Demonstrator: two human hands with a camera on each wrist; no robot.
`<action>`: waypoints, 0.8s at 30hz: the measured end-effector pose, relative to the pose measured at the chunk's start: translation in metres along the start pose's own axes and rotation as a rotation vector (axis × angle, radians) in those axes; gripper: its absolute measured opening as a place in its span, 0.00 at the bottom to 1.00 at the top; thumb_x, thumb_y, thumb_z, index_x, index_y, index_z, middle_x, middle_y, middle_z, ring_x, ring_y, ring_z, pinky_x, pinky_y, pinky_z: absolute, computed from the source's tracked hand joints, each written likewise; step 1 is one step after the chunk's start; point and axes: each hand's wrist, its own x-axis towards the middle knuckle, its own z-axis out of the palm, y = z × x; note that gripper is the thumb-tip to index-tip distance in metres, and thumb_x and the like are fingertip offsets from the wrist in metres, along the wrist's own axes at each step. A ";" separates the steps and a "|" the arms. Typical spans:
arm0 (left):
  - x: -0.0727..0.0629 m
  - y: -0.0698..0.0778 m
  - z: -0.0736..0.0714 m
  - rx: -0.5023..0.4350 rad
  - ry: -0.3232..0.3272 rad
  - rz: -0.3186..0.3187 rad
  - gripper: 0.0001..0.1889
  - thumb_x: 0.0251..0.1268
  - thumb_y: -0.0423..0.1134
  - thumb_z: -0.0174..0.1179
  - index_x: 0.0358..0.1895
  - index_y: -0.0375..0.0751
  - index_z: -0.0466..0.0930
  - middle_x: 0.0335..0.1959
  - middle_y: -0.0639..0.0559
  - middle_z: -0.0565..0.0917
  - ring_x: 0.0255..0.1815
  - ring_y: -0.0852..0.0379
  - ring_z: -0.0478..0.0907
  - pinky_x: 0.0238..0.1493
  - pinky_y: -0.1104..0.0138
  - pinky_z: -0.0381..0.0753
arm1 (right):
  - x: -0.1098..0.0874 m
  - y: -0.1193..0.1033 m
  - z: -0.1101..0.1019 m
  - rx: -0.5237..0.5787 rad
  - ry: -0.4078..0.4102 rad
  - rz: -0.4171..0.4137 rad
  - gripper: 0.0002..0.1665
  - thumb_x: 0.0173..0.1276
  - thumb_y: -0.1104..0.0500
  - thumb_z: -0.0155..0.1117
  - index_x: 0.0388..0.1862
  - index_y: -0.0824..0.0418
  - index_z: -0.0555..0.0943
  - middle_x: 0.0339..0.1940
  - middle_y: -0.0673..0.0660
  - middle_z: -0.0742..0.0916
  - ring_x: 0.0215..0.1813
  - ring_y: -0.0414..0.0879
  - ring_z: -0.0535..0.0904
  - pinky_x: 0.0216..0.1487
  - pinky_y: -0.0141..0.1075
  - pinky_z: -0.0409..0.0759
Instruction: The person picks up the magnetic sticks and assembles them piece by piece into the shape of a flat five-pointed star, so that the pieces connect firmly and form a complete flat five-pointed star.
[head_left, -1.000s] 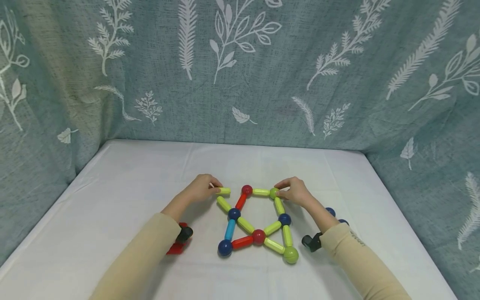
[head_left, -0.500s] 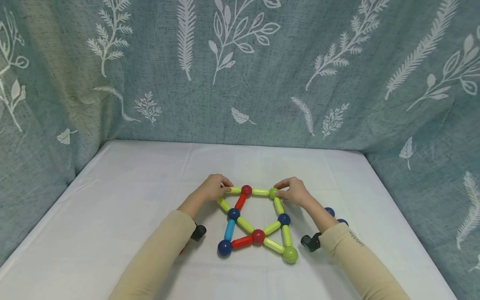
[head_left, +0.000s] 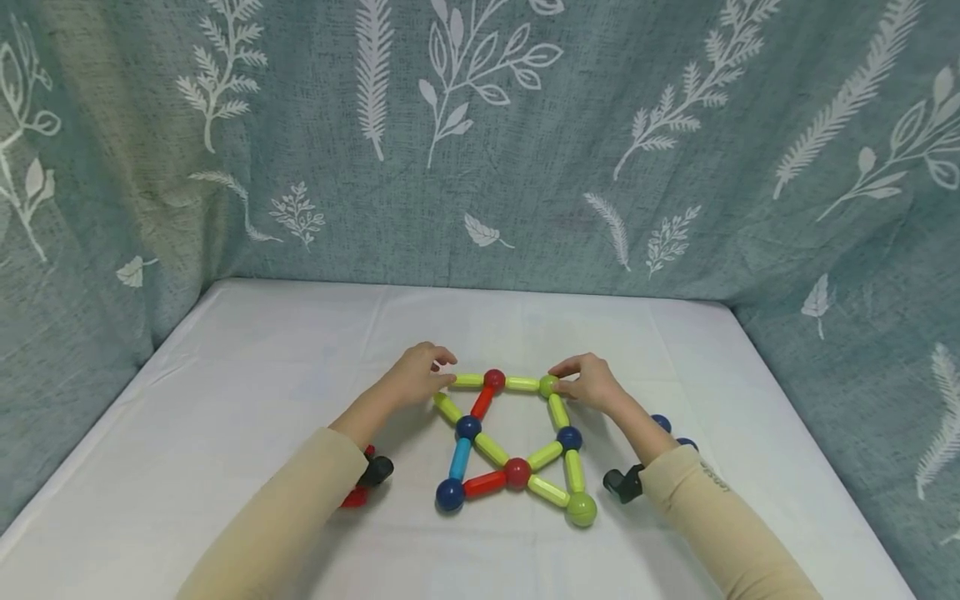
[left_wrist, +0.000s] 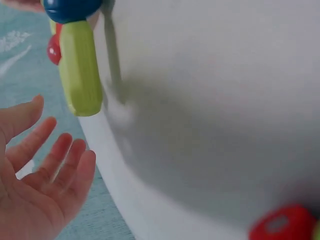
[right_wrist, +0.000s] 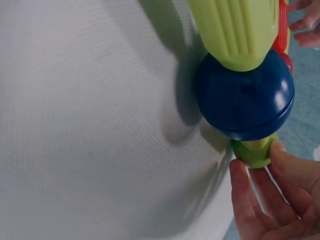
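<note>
My left hand [head_left: 414, 373] has its fingers spread beside the free end of a light-green rod [head_left: 468, 381]; the left wrist view shows nothing held in this hand [left_wrist: 47, 175]. That rod's other end meets a red ball [head_left: 494, 380] at the back of a flat frame of magnetic rods and balls. Between thumb and fingers, my right hand [head_left: 592, 383] pinches the light-green ball [head_left: 548, 386] at the back right corner, seen also in the right wrist view as a green ball [right_wrist: 254, 154]. A second light-green rod [head_left: 447, 407] juts from a dark blue ball [head_left: 468, 427], its outer end free.
Red pieces [head_left: 356, 497] lie partly hidden behind the left forearm. Dark blue balls [head_left: 661, 422] sit beyond the right forearm. A large green ball [head_left: 581, 509] and a blue ball [head_left: 450, 495] form the frame's front corners. A patterned curtain [head_left: 480, 150] hangs behind the white-covered table [head_left: 285, 333].
The left hand brought the light-green rod rightward against the red ball, then let go and drew back a little to the left. The right hand stayed on its ball.
</note>
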 end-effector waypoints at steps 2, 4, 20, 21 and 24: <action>-0.008 0.001 -0.002 0.002 0.005 0.023 0.14 0.60 0.37 0.60 0.47 0.33 0.76 0.42 0.42 0.75 0.45 0.47 0.74 0.46 0.59 0.75 | 0.000 0.000 0.000 -0.002 0.003 -0.002 0.15 0.61 0.64 0.63 0.47 0.65 0.81 0.47 0.61 0.82 0.43 0.49 0.79 0.37 0.34 0.79; -0.018 0.002 -0.002 -0.006 0.001 0.055 0.13 0.59 0.37 0.61 0.43 0.33 0.75 0.38 0.44 0.76 0.42 0.49 0.74 0.44 0.60 0.76 | 0.000 0.000 -0.001 -0.005 0.004 -0.011 0.14 0.61 0.64 0.63 0.47 0.66 0.81 0.47 0.61 0.82 0.43 0.49 0.79 0.37 0.34 0.79; -0.086 0.030 0.033 0.027 -0.234 0.189 0.19 0.46 0.49 0.70 0.22 0.45 0.68 0.18 0.57 0.68 0.23 0.62 0.64 0.22 0.72 0.61 | 0.000 -0.001 -0.003 -0.007 -0.020 -0.027 0.14 0.61 0.65 0.62 0.47 0.66 0.80 0.46 0.62 0.82 0.43 0.50 0.79 0.37 0.35 0.79; -0.089 0.030 0.035 0.037 -0.229 0.185 0.18 0.45 0.48 0.70 0.22 0.46 0.68 0.18 0.56 0.68 0.22 0.62 0.64 0.22 0.73 0.61 | 0.000 -0.001 -0.003 -0.010 -0.024 -0.030 0.15 0.61 0.65 0.62 0.47 0.66 0.80 0.46 0.62 0.82 0.42 0.50 0.79 0.37 0.35 0.79; -0.093 0.028 0.037 0.050 -0.203 0.164 0.18 0.45 0.47 0.71 0.22 0.46 0.68 0.19 0.56 0.68 0.23 0.62 0.64 0.22 0.73 0.61 | -0.001 -0.002 -0.003 -0.027 -0.034 -0.038 0.16 0.61 0.66 0.62 0.49 0.65 0.79 0.47 0.63 0.81 0.40 0.49 0.79 0.35 0.34 0.79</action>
